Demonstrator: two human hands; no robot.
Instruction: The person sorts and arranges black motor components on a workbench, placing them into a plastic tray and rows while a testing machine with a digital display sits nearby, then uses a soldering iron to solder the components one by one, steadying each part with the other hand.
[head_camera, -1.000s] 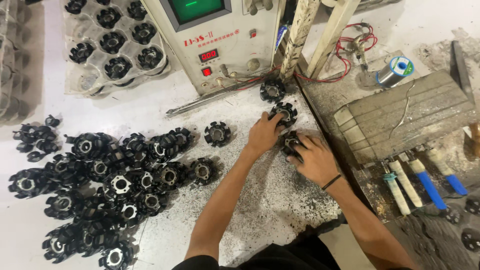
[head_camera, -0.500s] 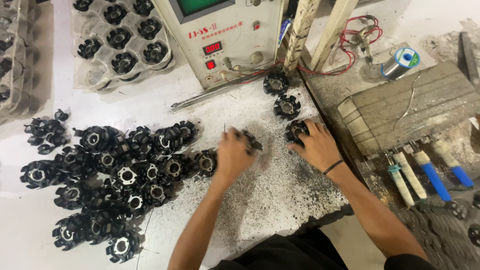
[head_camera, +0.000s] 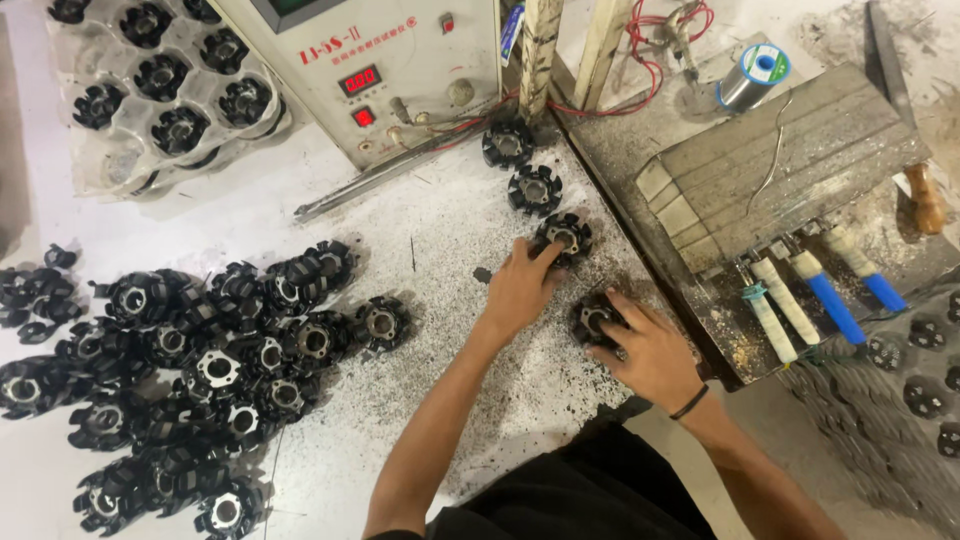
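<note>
While a big heap of black slotted stator cores (head_camera: 190, 370) lies spread over the left of the white worktable (head_camera: 330, 200), only four cores sit in a short line on the right, running from the foot of the beige control box (head_camera: 400, 70) toward the person. The two farthest, one core (head_camera: 507, 143) by the box and the next core (head_camera: 534, 189) just below it, stand apart from either hand and look set down. The left hand (head_camera: 520, 288) lies flat on the table with its fingertips touching the third core (head_camera: 563, 236); the fingers are spread rather than closed, so this reads as a touch or nudge, not a hold. The right hand (head_camera: 652, 352) curls over the nearest core (head_camera: 597, 318) with fingers wrapped on its rim, apparently gripping it, though the palm covers much of the part. Judged from this layout, the work is at an early stage: a few pieces lined up, dozens waiting in the heap. A moulded tray (head_camera: 160, 90) at upper left holds more cores, its top edge cut off by the frame. Whether the heaped cores are wound or bare is hard to tell. A solder spool (head_camera: 755, 72) and blue-handled tools (head_camera: 830, 300) sit to the right, partly tucked under a ribbed block (head_camera: 780, 170).
</note>
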